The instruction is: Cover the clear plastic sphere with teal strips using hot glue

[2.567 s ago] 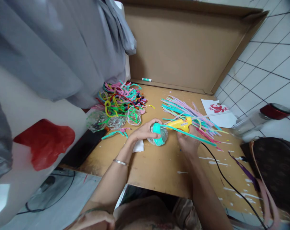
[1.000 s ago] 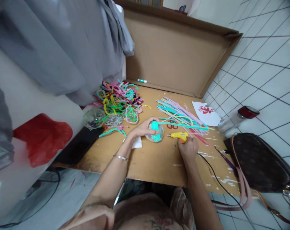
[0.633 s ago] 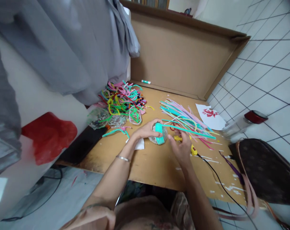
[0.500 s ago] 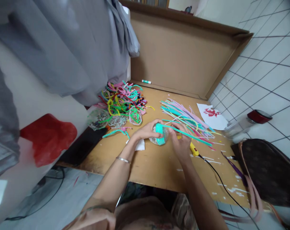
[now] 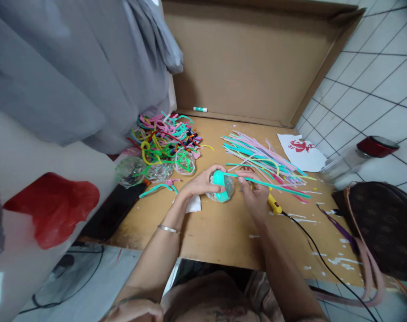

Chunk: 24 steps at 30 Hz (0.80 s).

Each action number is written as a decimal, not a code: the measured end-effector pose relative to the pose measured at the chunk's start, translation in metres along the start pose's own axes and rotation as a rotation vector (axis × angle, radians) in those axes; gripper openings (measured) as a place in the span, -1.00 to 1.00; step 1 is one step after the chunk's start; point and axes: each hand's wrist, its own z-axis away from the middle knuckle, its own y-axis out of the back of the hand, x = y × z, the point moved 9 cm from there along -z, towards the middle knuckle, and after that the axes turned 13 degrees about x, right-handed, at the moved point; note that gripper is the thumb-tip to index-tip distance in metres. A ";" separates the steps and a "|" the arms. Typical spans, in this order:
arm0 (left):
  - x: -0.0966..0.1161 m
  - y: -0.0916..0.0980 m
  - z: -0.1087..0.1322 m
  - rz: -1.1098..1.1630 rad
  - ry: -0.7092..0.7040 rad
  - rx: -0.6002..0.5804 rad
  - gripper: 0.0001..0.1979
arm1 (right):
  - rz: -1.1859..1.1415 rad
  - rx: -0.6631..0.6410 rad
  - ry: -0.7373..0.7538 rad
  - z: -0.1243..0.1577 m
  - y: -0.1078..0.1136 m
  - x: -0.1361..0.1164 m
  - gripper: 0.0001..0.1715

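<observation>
My left hand [image 5: 203,184] is closed around a small clear plastic piece [image 5: 229,188], perhaps a cup or bottle bottom, with a turquoise band wrapped round it. From the top of that band a turquoise pipe cleaner [image 5: 277,188] runs out to the right. My right hand [image 5: 253,192] pinches this pipe cleaner a short way from the plastic piece, and its free end sticks out past the fingers. Under the right hand lies a yellow-handled tool [image 5: 274,205] with a black cord, its front partly hidden.
A bundle of straight pipe cleaners [image 5: 253,150] lies behind my right hand. Tangled coloured ones [image 5: 166,138] are heaped at the back left. A clear bottle [image 5: 344,163], a brown bag [image 5: 384,223] and a paper with a red drawing [image 5: 302,152] stand or lie at the right.
The view has shifted slightly. My right hand has drawn a little away from the plastic piece along the pipe cleaner, which stays pinched; my left hand keeps its hold.
</observation>
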 end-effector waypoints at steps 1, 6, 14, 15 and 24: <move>0.000 0.000 0.000 -0.007 0.001 0.003 -0.44 | -0.011 -0.018 0.006 0.001 -0.001 -0.001 -0.89; 0.000 0.000 0.001 -0.001 0.023 0.014 -0.43 | -0.003 -0.079 0.010 0.003 -0.001 -0.001 -0.88; 0.000 0.002 0.001 0.000 0.024 0.030 -0.40 | 0.007 -0.145 0.010 0.006 -0.006 0.002 -0.90; 0.000 0.002 0.001 0.004 0.023 0.028 -0.40 | 0.011 -0.149 0.017 0.006 -0.006 0.002 -0.90; 0.000 0.000 0.002 0.027 0.050 0.012 -0.43 | 0.028 -0.207 0.085 0.009 -0.010 -0.002 -0.89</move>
